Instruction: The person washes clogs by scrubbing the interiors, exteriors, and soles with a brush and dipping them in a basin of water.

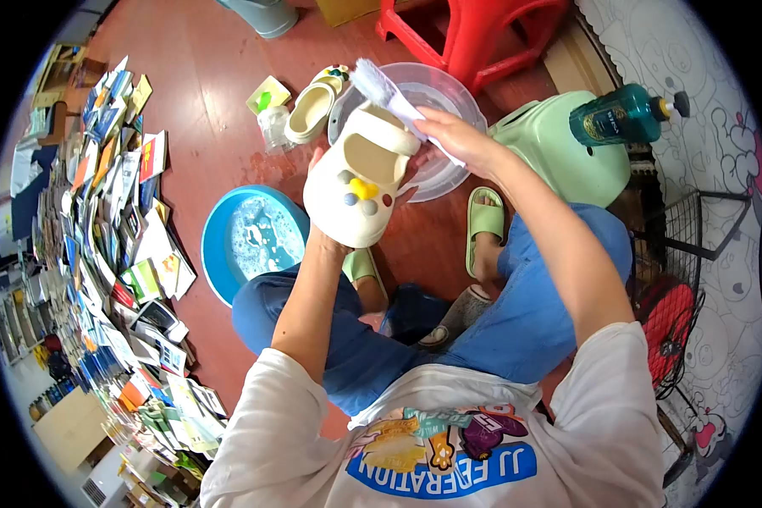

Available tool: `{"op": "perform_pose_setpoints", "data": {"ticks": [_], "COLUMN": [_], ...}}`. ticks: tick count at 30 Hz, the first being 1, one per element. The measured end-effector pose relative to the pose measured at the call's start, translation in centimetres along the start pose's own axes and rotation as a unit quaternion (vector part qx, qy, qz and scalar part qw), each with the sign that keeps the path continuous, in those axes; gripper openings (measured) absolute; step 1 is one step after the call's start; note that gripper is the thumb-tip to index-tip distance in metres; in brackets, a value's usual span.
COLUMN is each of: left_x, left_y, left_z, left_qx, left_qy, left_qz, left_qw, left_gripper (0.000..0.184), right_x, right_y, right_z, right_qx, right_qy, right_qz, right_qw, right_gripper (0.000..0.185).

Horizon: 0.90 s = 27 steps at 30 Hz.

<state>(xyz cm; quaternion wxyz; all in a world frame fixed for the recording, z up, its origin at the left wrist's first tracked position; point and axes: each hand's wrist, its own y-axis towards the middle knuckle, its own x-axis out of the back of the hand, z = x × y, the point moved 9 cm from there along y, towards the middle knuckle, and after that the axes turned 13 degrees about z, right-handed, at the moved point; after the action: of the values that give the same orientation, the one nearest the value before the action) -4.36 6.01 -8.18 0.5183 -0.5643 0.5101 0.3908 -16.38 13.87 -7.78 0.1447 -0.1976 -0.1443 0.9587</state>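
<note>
My left hand (330, 240) supports a cream clog (347, 207) from beneath, its fingers showing at the sides and the rest hidden. Yellow, grey and red button-like charms dot the toe of the clog, and its opening faces up. Closed around the pale handle of a scrub brush (406, 112) is my right hand (455, 142). The white bristles point up and left, above the clog's heel strap. Behind the clog stands a clear plastic basin (476, 114). The matching clog (311, 114) rests on the floor to the left of that basin.
A blue basin (214, 245) with sudsy water sits at left. At right, a teal pump bottle (615, 117) is on a light green stool (559, 148). A red stool (461, 38) stands behind. Heaped books (118, 212) line the left; a black wire rack (681, 245) is at right.
</note>
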Motion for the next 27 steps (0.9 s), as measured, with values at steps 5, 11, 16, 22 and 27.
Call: {"op": "perform_pose_setpoints", "data": {"ticks": [5,11,16,22,27], "left_x": [8.1,11.7,14.0,17.0,20.1], "left_y": [-1.6,-1.6,-1.3,0.3,1.3], "left_z": [-0.6,0.6,1.5,0.8,0.5], "left_qx": [-0.032,-0.066,-0.048,-0.050,-0.013], "left_qy": [-0.001,-0.081,-0.174,-0.119,-0.183], "left_qz": [-0.060,-0.081,0.022,-0.008,0.020], "left_qw": [0.998,0.991,0.983,0.992,0.983], "left_gripper": [0.049,0.056,0.060,0.060,0.061], "right_x": [4.2,11.6,11.6,4.2,2.9], "right_y": [2.1,4.0,5.0,2.4,2.6], "right_z": [-8.4,-17.4,-20.3,-13.0,-10.5], "right_qx": [-0.043,-0.204,-0.339,0.000,-0.126], "right_qy": [0.044,-0.467,-0.440,-0.197,-0.364], "right_qz": [-0.064,-0.320,-0.211,-0.203,-0.140], "right_qw": [0.996,0.799,0.804,0.959,0.912], "right_gripper": [0.037,0.068,0.069,0.041,0.043]}}
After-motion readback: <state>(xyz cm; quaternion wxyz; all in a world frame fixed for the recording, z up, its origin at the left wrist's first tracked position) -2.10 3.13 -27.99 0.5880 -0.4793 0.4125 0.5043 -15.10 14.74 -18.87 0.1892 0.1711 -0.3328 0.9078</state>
